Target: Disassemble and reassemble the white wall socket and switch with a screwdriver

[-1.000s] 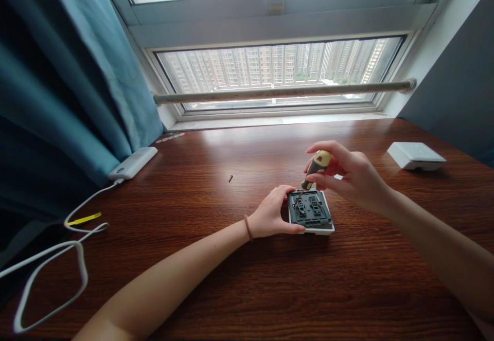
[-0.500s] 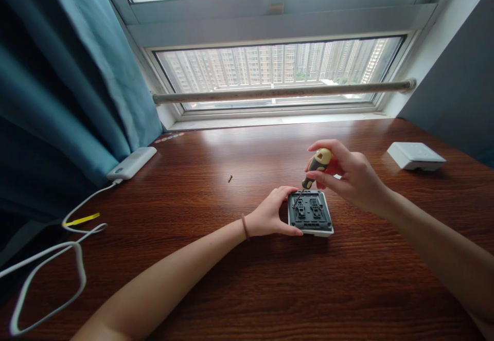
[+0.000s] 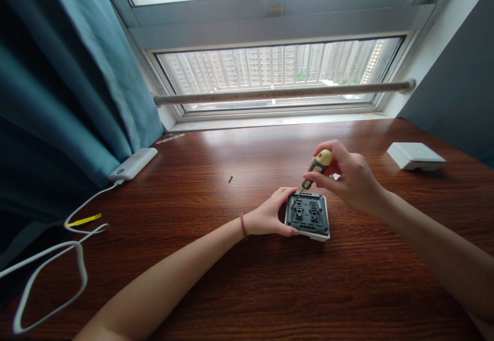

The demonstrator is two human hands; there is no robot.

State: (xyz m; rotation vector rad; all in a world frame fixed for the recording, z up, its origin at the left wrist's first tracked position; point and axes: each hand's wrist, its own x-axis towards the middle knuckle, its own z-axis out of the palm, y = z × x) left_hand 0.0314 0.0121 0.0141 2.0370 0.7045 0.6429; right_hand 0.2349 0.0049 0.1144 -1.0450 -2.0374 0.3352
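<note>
A square wall switch (image 3: 307, 217) with a dark grey inner face and a white base lies on the brown wooden table (image 3: 239, 284). My left hand (image 3: 273, 212) grips it from the left side, thumb at the near edge and fingers at the far edge. In my right hand (image 3: 343, 171) is a screwdriver (image 3: 319, 163) with a yellow and grey handle, held tilted. Its tip reaches down to a screw spot at the left of the switch's face. A small loose screw (image 3: 230, 179) lies on the table, left of and beyond the switch.
To the right sits a white square box-like piece (image 3: 417, 156). On the left are a white power bank (image 3: 133, 164), its white cable (image 3: 81, 266) and a yellow strip (image 3: 84, 220). A blue curtain (image 3: 77, 73) hangs there. A metal rail (image 3: 285, 93) crosses the window behind.
The switch has turned slightly and shifted a little left, with my left hand on it. My right hand's grip on the screwdriver has changed slightly, the tip staying at the same spot.
</note>
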